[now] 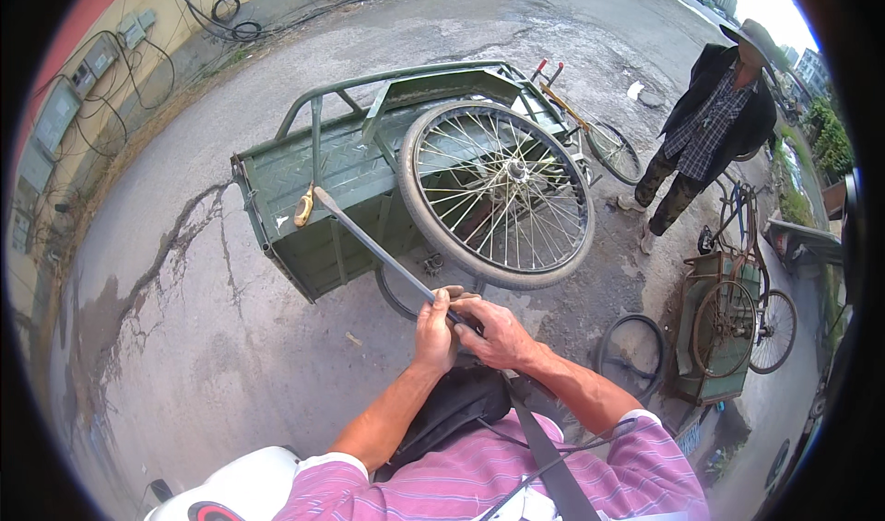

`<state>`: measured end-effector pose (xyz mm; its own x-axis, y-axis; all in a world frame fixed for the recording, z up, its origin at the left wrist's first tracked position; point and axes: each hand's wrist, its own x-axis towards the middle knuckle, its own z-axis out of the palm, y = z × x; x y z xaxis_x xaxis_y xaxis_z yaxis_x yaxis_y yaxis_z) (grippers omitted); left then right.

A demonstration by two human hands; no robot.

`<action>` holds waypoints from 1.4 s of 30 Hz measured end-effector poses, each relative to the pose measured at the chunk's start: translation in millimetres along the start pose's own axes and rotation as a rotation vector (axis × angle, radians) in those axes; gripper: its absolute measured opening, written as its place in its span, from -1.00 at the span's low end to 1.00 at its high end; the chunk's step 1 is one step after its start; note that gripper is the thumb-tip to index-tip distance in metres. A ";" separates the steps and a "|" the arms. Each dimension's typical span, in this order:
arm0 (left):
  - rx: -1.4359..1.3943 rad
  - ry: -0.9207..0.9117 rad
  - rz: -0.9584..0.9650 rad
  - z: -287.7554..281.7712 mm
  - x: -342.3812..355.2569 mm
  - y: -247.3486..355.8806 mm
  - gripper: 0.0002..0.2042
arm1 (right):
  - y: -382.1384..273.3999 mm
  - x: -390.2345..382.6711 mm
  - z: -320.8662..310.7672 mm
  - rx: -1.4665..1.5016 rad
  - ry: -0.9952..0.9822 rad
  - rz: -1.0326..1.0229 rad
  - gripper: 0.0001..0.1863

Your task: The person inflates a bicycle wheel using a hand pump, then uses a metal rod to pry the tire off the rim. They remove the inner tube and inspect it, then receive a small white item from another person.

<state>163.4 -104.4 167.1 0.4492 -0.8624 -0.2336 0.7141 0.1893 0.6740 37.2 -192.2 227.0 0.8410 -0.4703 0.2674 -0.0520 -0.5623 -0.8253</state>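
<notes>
Both my hands are together in front of me on a long, narrow grey strip (378, 249); whether it is rubber or metal I cannot tell. My left hand (436, 332) grips its near end between thumb and fingers. My right hand (498, 329) closes on the same end, with its fingertips partly hidden. The strip's far end reaches the near edge of a green cargo cart (346, 180). Beside that end lies a tool with a yellow handle (303, 207). A spoked wheel with its tyre (429, 217) leans tilted on the cart, just beyond my hands.
A person in a hat and dark jacket (705, 120) stands at the right. A second green cart with bicycle wheels (714, 373) is at the far right. A black tyre (604, 360) lies on the ground. Meter boxes (60, 115) line the left wall.
</notes>
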 end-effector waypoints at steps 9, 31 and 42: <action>-0.146 0.488 0.795 -13.7 -48.2 152.6 -0.60 | 148.8 70.5 -23.3 -0.399 -0.016 -0.021 -0.43; -0.023 0.667 0.203 61.8 43.1 -68.6 -0.44 | 234.6 31.9 -111.1 -0.166 -0.217 -0.408 -0.69; 0.130 0.855 0.987 66.8 9.7 34.7 -0.31 | 258.0 19.0 -142.5 -0.254 -0.340 -0.457 -0.66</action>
<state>156.7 -137.5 235.1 0.9801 0.1896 0.0590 -0.1445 0.4775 0.8666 -36.9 -443.2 89.9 0.9305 0.0755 0.3583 0.2626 -0.8197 -0.5091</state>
